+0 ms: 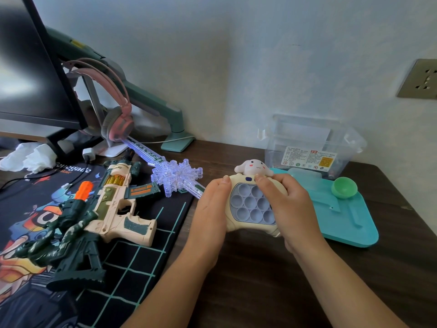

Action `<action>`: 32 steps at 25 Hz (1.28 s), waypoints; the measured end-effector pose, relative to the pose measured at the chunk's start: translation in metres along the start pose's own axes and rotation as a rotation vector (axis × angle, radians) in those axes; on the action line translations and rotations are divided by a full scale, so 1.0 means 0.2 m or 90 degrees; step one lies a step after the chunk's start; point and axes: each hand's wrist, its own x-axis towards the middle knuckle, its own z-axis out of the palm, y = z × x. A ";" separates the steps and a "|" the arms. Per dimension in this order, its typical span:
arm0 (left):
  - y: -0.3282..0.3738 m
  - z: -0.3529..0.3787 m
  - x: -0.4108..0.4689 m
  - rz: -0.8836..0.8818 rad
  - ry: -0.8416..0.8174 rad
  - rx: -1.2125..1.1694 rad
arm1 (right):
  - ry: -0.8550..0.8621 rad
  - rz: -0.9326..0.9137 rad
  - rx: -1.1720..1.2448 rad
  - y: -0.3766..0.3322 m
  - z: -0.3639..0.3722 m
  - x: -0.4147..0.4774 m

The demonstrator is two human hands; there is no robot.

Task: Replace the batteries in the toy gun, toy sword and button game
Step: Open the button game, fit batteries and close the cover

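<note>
The cream button game (251,204), with lilac bubble buttons and a white bunny-eared figure on top, is held face up above the dark desk. My left hand (212,209) grips its left side. My right hand (287,209) grips its right side, thumb near the top edge. The toy gun (104,209), beige and dark green with an orange tip, lies on the printed mat at left. The clear toy sword (175,174) with a snowflake guard lies lit behind the game, its handle partly hidden by my left hand.
A teal lid (350,218) with a green ball (344,187) lies right of the game, a clear plastic box (312,147) behind it. A monitor (30,74), pink headphones (115,119), a monitor arm clamp and crumpled tissue (28,157) fill the back left.
</note>
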 end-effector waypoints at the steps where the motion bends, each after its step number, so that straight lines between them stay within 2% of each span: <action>1: 0.00 0.00 0.00 0.004 -0.002 0.002 | 0.002 -0.004 -0.007 0.00 0.00 0.00; 13: -0.01 0.00 0.01 -0.007 0.006 0.011 | -0.001 -0.006 -0.034 0.00 0.01 0.00; 16: 0.02 -0.01 0.01 -0.038 0.045 -0.014 | -0.082 0.011 0.008 0.00 -0.01 0.00; 19: 0.09 -0.03 0.04 -0.156 0.082 -0.107 | -0.250 0.017 -0.069 -0.01 -0.05 0.02; 21: 0.12 -0.07 0.06 -0.197 0.091 -0.159 | -0.290 0.032 -0.064 -0.03 -0.04 0.05; 24: 0.13 -0.14 0.10 -0.159 0.169 -0.230 | -0.203 0.073 0.036 -0.02 0.08 0.16; 27: 0.14 -0.20 0.15 -0.126 0.263 -0.286 | -0.099 0.101 0.010 0.03 0.27 0.37; 32: 0.11 -0.23 0.18 -0.164 0.293 -0.284 | -0.015 0.226 0.083 0.15 0.51 0.57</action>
